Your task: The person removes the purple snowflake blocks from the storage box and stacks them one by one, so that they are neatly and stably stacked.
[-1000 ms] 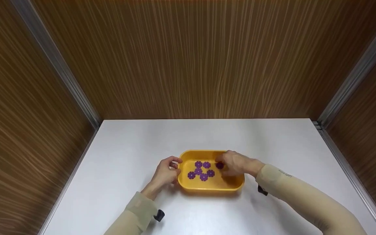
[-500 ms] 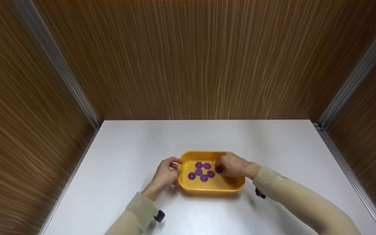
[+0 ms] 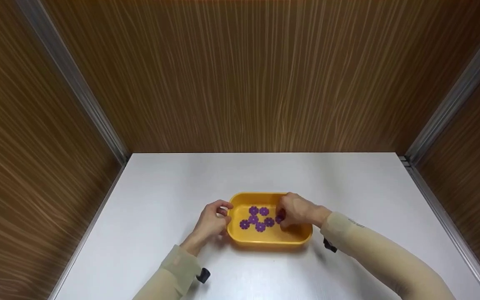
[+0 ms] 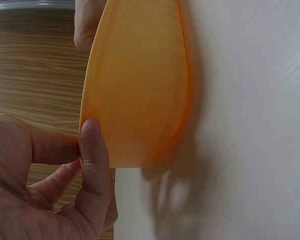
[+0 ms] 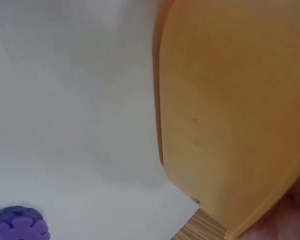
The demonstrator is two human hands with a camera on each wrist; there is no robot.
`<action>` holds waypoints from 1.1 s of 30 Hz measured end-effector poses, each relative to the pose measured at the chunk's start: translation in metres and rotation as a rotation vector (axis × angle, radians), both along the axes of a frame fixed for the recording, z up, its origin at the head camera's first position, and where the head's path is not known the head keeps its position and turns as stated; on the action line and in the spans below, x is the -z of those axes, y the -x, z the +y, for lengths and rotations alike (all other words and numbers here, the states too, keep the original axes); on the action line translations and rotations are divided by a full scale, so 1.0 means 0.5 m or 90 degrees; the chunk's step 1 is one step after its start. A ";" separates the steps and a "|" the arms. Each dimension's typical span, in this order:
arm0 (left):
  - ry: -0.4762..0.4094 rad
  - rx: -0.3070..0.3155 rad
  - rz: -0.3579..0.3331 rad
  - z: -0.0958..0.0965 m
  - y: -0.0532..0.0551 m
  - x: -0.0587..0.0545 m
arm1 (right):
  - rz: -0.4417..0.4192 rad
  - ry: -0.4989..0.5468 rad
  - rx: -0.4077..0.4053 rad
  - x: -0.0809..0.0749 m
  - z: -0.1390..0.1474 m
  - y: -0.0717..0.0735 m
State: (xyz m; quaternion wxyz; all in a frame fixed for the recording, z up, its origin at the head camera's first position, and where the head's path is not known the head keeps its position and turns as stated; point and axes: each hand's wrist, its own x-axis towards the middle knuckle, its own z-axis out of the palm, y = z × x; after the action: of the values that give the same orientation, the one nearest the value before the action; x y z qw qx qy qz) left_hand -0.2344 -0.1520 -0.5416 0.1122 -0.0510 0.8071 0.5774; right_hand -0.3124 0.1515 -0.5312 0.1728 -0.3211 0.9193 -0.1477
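Purple snowflake disc at the right hand's fingertips: shifted slightly toward the near wall of the yellow tray since 1.0 s ago; right wrist a little further left. Tray, left hand and the remaining discs unmoved.

Spatial relation: the tray's long axis runs left to right, between the two hands. The disc at the right fingertips lies left of that palm, just beside the rightmost of six loose purple discs; whether their edges touch cannot be told. Right hand is much the nearer to all of them.

Hands: right reaches into the tray, thumb and finger appearing to pinch the disc, which they partly cover; its tilt is unclear. Left pinches the tray's left end, thumb on the outer wall, a finger at the rim.

Count: 1 tray; 7 discs visible within it (6 loose, 1 at the fingers). Right wrist view also shows a purple snowflake cluster on the white table, cut off by the frame; number of pieces not countable.
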 end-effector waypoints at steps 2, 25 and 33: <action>0.001 -0.001 -0.001 0.000 0.001 -0.001 | -0.008 -0.008 0.021 0.000 -0.002 -0.001; -0.006 0.004 0.005 0.001 -0.002 -0.002 | 0.070 0.161 -0.006 -0.047 0.036 -0.031; 0.000 -0.001 0.002 0.002 -0.003 -0.006 | 0.113 0.187 -0.034 -0.053 0.063 -0.040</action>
State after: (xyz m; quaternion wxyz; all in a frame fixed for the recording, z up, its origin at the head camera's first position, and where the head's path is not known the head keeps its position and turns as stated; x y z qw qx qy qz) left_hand -0.2327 -0.1511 -0.5386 0.1106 -0.0505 0.8072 0.5777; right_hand -0.2922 0.1830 -0.5046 0.0459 -0.3793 0.8906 -0.2467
